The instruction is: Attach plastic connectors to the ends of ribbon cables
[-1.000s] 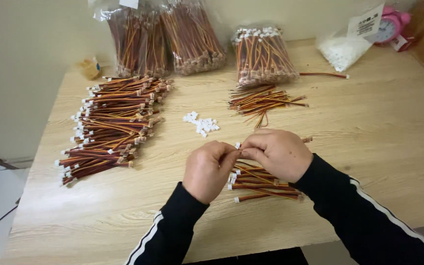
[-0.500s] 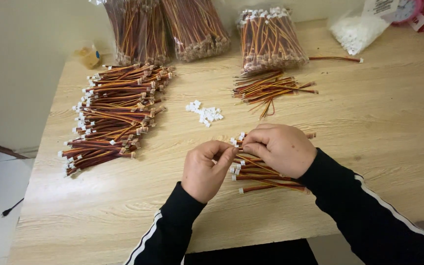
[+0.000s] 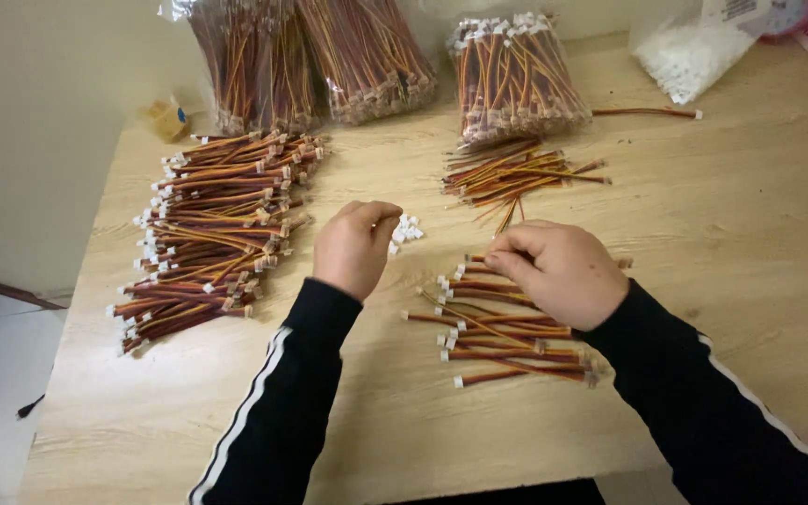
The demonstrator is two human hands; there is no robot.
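In the head view, several clear plastic bags are being kept at the far edge of the wooden counter (image 3: 722, 281). Two bags of wire leads (image 3: 320, 56) are lying far left of centre, packed with brown, red and yellow wires. A third bag of leads (image 3: 514, 79) is standing just to their right, its white connector ends turned upward. A bag of white connectors (image 3: 689, 51) is lying at the far right, with a white label at its top and a single loose lead (image 3: 647, 112) just beside it.

A large pile of finished leads (image 3: 208, 234) is being kept on the left of the counter, white plugs pointing mostly left. A small yellow object (image 3: 168, 120) is sitting beyond that pile, near the wall. A smaller loose bunch of wires (image 3: 516, 178) is lying in front of the third bag. A little heap of white connectors (image 3: 406, 232) is lying at the centre.

The left hand (image 3: 355, 248) is being held curled, its fingertips pinched together just beside the heap of connectors; whether anything is being gripped cannot be told. The right hand (image 3: 563, 271) is being held well apart from it, fingers pinched on a thin wire over the near pile of leads (image 3: 507, 332), which is lying directly below that hand.
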